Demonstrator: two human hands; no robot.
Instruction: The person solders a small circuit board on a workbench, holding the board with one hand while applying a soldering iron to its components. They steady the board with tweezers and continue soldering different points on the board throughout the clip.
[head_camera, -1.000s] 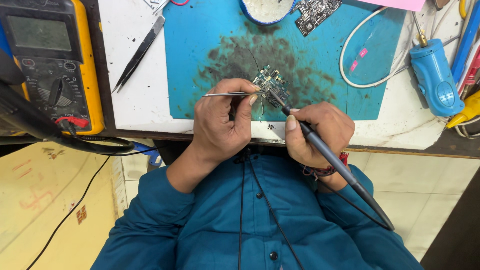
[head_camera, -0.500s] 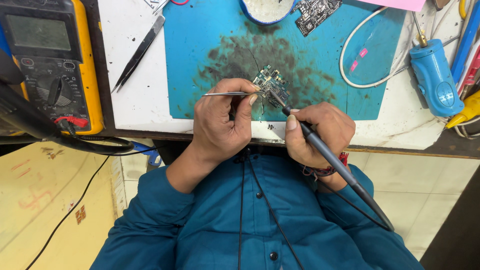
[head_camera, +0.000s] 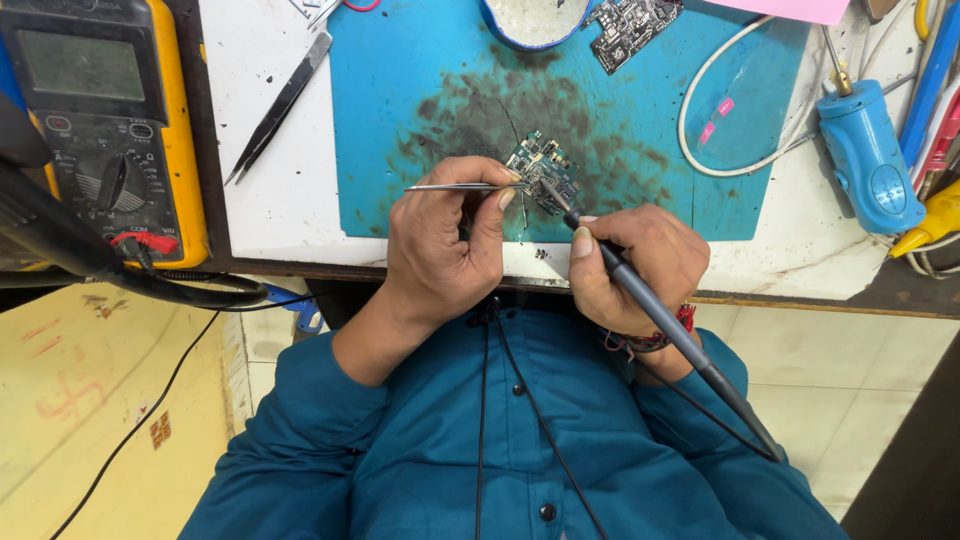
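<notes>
A small green circuit board (head_camera: 541, 168) lies on the stained blue work mat (head_camera: 420, 90). My left hand (head_camera: 445, 245) pinches thin metal tweezers (head_camera: 450, 187), whose shaft runs level and whose end reaches the board. My right hand (head_camera: 630, 265) grips a grey soldering iron (head_camera: 650, 310) like a pen, its tip touching the board's lower right part. Both hands rest at the near edge of the bench, almost touching each other.
A yellow multimeter (head_camera: 100, 120) with black leads sits at the left. Spare black tweezers (head_camera: 280, 105) lie left of the mat. A round tin (head_camera: 535, 22) and a second board (head_camera: 635, 28) lie at the mat's far edge. A blue tool (head_camera: 870, 155) and white cable (head_camera: 700, 120) are at the right.
</notes>
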